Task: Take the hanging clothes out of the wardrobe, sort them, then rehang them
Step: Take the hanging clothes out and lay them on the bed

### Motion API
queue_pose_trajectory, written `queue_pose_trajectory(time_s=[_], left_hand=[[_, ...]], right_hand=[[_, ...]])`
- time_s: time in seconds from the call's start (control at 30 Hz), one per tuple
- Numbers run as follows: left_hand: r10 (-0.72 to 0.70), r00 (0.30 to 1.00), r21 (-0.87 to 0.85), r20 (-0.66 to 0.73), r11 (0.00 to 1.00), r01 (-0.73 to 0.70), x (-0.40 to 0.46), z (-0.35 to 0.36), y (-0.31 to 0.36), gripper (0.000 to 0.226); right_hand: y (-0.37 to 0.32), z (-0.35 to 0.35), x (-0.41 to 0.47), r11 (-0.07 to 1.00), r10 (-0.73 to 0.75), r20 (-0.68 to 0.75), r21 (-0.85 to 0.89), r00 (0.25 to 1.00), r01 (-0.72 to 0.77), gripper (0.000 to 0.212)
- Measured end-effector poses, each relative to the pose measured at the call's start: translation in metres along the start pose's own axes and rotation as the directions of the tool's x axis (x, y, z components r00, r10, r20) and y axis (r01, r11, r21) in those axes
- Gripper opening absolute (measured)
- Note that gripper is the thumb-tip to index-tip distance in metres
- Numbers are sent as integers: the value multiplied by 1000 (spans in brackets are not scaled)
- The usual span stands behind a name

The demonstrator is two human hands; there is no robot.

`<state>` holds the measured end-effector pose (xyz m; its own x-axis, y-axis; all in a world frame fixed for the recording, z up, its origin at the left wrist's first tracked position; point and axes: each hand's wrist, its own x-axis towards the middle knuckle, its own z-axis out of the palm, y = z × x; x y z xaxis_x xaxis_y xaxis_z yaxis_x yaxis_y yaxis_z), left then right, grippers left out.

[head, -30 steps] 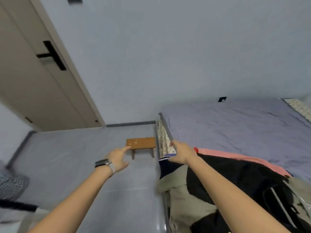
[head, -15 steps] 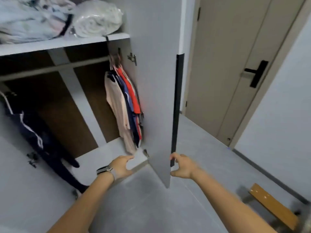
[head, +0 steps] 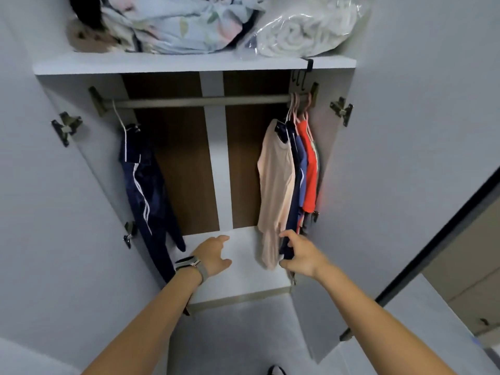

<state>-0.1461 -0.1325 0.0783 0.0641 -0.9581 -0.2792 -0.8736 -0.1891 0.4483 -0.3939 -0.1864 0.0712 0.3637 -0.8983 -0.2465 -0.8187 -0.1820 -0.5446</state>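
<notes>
Where the rail (head: 203,100) meets the right wall of the open wardrobe (head: 335,163), a tight bunch of hanging clothes (head: 290,169) is pressed together: a pale peach top outermost, then navy, blue and red garments behind it, all on hangers. The right hand (head: 300,255) has its fingers and thumb curled round the lower hem of the navy garment in that bunch, just beside the peach top. The left hand (head: 213,255), with a watch (head: 188,262) on its wrist, hovers above the white wardrobe floor (head: 243,277), fingers loosely spread and holding nothing. At the far left of the rail, well apart from the bunch, navy trousers with white side stripes (head: 146,185) hang alone. No writing or label can be read on any garment. On the top shelf (head: 189,64) lie a heap of pale floral bedding (head: 178,23) and, to its right, a clear plastic bag holding a rolled white blanket (head: 305,28). Both doors stand open.
</notes>
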Motion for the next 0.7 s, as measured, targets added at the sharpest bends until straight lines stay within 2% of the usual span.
queue_pose_trajectory(time_s=[0.2,0.27,0.37,0.43,0.5,0.6,0.7], left_hand=[[19,999,-30,-26,999,-20,95,-26,39,62],[-7,998,-151,-66,989,-3,120,-44,40,52],[-97,988,-374,-122,926,45,145,-73,32,36],[-117,983,-399,-141,916,51,161,-87,24,33],[-123,983,-405,-138,913,57,176,-98,18,33],[-114,985,-378,-128,924,58,205,-111,3,35],[-91,990,-362,-109,931,46,231,-121,-13,35]], right_hand=[[13,-48,99,1000,-5,-38,-10,999,5,62],[9,-64,129,998,-60,-175,-44,983,53,48],[-7,-91,164,982,-153,-508,14,848,186,26],[-25,-112,185,969,-125,-608,96,784,229,28],[-30,-128,218,965,-62,-617,164,785,205,37],[-30,-136,277,958,105,-552,278,828,64,51],[-27,-132,314,909,259,-467,414,845,-50,47]])
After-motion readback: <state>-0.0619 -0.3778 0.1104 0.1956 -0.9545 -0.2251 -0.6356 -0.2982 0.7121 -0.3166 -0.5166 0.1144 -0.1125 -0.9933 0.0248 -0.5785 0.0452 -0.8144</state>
